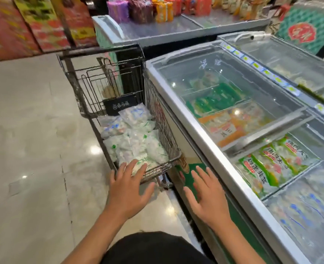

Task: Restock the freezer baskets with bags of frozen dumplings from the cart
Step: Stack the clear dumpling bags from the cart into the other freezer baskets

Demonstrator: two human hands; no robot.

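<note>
A wire shopping cart (77,96) stands left of the chest freezer (201,138) and holds several clear bags of frozen dumplings (136,141) with green and blue print. My left hand (127,189) hovers with spread fingers over the cart's near rim, holding nothing. My right hand (206,195) is stretched flat in front of the freezer's green side, also holding nothing. Inside the freezer, green-labelled bags (271,164) fill a near basket and pale blue-printed bags (305,208) fill the nearest one.
The freezer's sliding glass lid (214,82) covers the far half, over green and orange packs. A second freezer (294,60) runs alongside on the right. Another freezer with packaged goods stands behind. Stacked boxes (24,23) line the far left. Glossy floor (28,149) lies on the left.
</note>
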